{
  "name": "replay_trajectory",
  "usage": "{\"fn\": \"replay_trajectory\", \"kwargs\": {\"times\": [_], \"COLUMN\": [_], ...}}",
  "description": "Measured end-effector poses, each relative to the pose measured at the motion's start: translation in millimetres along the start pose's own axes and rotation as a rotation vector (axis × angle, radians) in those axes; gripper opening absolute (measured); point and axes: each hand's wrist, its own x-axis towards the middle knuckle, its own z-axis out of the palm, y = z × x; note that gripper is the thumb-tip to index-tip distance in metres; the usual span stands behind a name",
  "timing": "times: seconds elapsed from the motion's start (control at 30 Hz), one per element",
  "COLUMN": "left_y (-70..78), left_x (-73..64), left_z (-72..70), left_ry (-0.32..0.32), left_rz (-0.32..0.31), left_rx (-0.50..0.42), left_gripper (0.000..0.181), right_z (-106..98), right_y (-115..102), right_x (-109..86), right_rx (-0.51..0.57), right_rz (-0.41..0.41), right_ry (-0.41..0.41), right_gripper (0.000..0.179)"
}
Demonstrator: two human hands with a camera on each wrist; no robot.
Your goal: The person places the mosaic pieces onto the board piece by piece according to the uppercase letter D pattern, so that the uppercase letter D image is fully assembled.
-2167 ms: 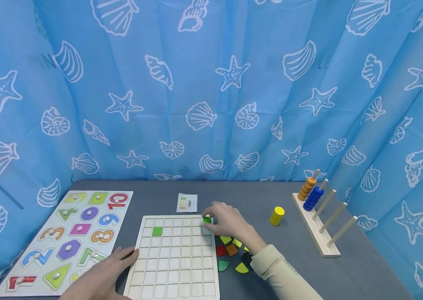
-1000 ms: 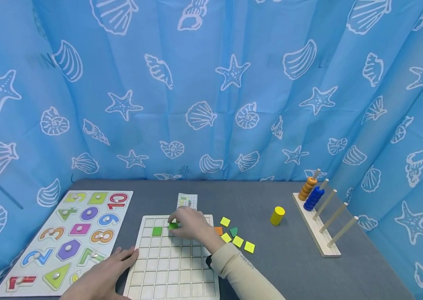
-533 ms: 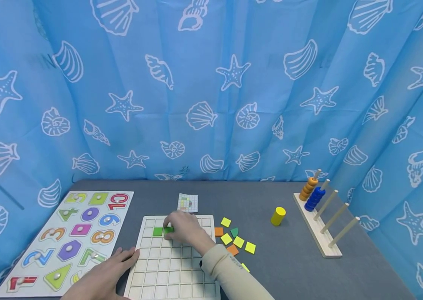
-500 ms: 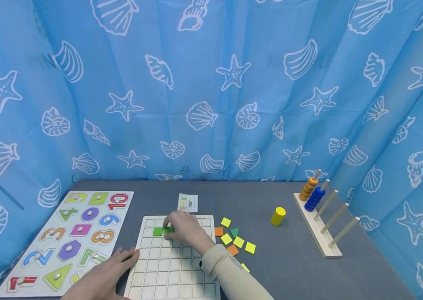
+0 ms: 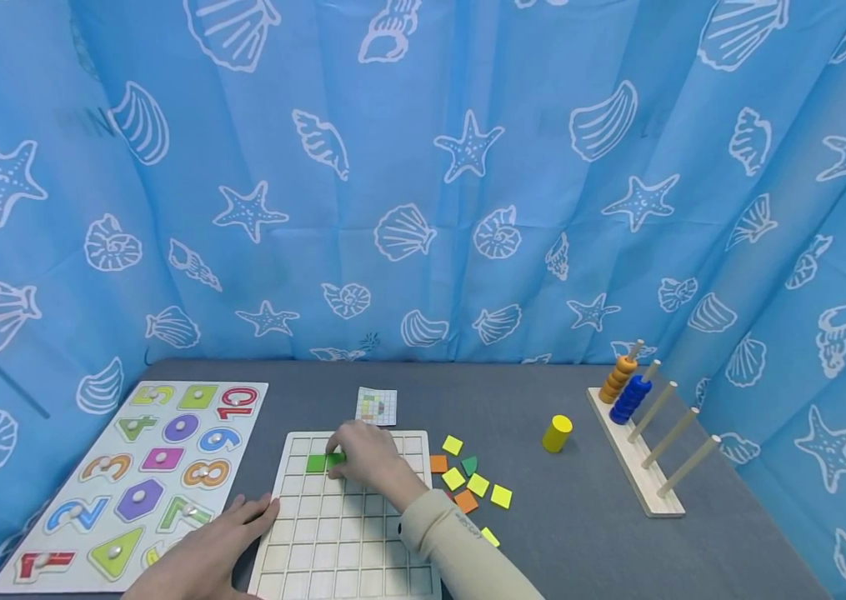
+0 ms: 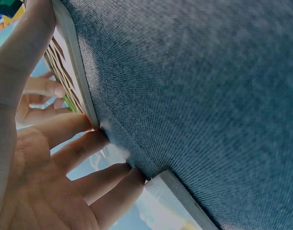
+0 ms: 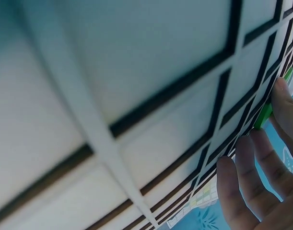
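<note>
A pale wooden grid board [image 5: 347, 554] lies on the grey table. One green square tile [image 5: 316, 463] sits in a cell of its second row from the far edge. Just to the right of it, my right hand [image 5: 368, 457] pinches a second green square tile [image 5: 335, 460] at the neighbouring cell. The right wrist view shows this held tile [image 7: 263, 116] between thumb and fingertips, low against the grid. My left hand [image 5: 216, 546] rests at the board's left edge with its fingers extended; in the left wrist view its fingertips [image 6: 91, 125] touch that edge.
Loose yellow, orange and green pieces [image 5: 478, 485] lie right of the board. Behind it is a small printed grid card [image 5: 376, 407]. A number-and-shape puzzle [image 5: 139, 479] stands left; a yellow cylinder [image 5: 557, 434] and a peg stacker [image 5: 636, 458] are at right.
My right hand has moved left from the board's far right corner with the green tile, bringing it beside the first one. The tile now lies flatter. My left hand has stayed put.
</note>
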Motion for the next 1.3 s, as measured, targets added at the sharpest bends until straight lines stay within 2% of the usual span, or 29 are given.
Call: {"fn": "replay_trajectory", "kwargs": {"times": [0.27,0.47,0.77,1.07,1.17,1.3], "left_y": [1.3,0.7,-0.8,-0.1,0.2,-1.1], "left_x": [0.3,0.4,0.4,1.0,1.5,1.7], "left_z": [-0.1,0.7,0.4,-0.1,-0.3,-0.5], "left_ry": [-0.003,-0.002,-0.003,-0.020,-0.027,-0.026], "left_rz": [-0.009,-0.006,0.001,-0.013,-0.022,-0.003], "left_rx": [-0.011,-0.012,-0.011,-0.021,-0.031,-0.028], "left_gripper": [0.114,0.114,0.114,0.114,0.112,0.110], "right_z": [-1,-2,-7,-25,-31,-38], "right_y": [-3,-2,-3,0,5,15], "right_x": [-2.3,-5.3,-9.9,-21.6,-28.3,-40.6], "right_rx": [-0.017,-0.029,-0.074,-0.105,-0.124,-0.141], "right_rz": [-0.001,-0.035,-0.056,-0.057,-0.056,-0.055], "right_ry": [-0.003,-0.008,-0.029,-0.018,-0.006,0.013], "right_gripper": [0.028,0.023,0.026,0.023,0.023,0.023]}}
